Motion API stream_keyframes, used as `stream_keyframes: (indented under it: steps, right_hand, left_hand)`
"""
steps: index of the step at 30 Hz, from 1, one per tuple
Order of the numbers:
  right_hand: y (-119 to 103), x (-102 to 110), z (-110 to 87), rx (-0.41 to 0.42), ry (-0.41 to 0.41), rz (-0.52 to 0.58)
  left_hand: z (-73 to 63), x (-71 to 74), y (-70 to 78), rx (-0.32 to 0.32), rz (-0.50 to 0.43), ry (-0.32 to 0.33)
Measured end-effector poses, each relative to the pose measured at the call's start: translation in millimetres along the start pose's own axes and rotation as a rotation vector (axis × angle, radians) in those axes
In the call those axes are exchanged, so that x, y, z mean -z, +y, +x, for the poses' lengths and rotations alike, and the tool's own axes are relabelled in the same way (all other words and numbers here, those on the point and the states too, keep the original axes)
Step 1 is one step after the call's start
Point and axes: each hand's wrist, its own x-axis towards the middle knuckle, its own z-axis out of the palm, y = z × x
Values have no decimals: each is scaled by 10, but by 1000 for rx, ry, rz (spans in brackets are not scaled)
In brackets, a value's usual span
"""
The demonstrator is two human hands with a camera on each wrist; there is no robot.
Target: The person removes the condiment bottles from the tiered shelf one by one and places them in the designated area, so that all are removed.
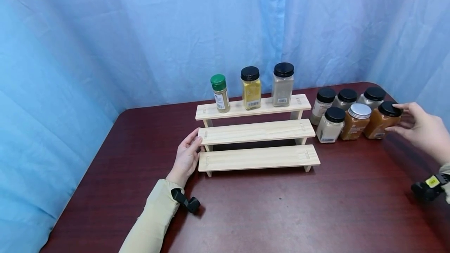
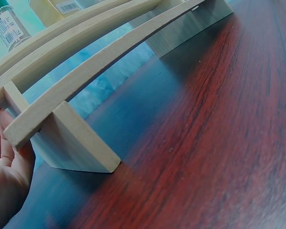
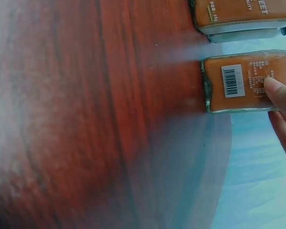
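Note:
A three-tier wooden rack [image 1: 258,131] stands on the table. My left hand [image 1: 186,156] grips the left end of its middle tier, thumb on the front side and some fingers hidden behind the wood. At the far right, my right hand [image 1: 423,128] holds a spice jar [image 1: 381,123] of orange-brown powder with a black lid, its thumb against the jar's side in the right wrist view. On the rack's top tier stand a green-capped spice bottle [image 1: 220,96], a jar of yellow powder [image 1: 251,91] and a jar of greyish powder [image 1: 283,87].
Right of the rack, several more jars stand close together, among them a silver-lidded jar [image 1: 356,122] and a black-lidded jar of pale powder [image 1: 330,126]. The dark red table [image 1: 281,214] reaches back to a blue curtain [image 1: 168,38].

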Motion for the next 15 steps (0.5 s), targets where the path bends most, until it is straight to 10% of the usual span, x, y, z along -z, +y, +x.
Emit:
stream_keyframes:
  steps: [9, 15]
  right_hand:
    - [158, -29, 27, -48, -54, -68]
    - [-307, 184, -30, -160, -87, 83]
  left_hand:
    - [-7, 3, -1, 0, -12, -3]
    - [4, 7, 0, -2, -9, -6]
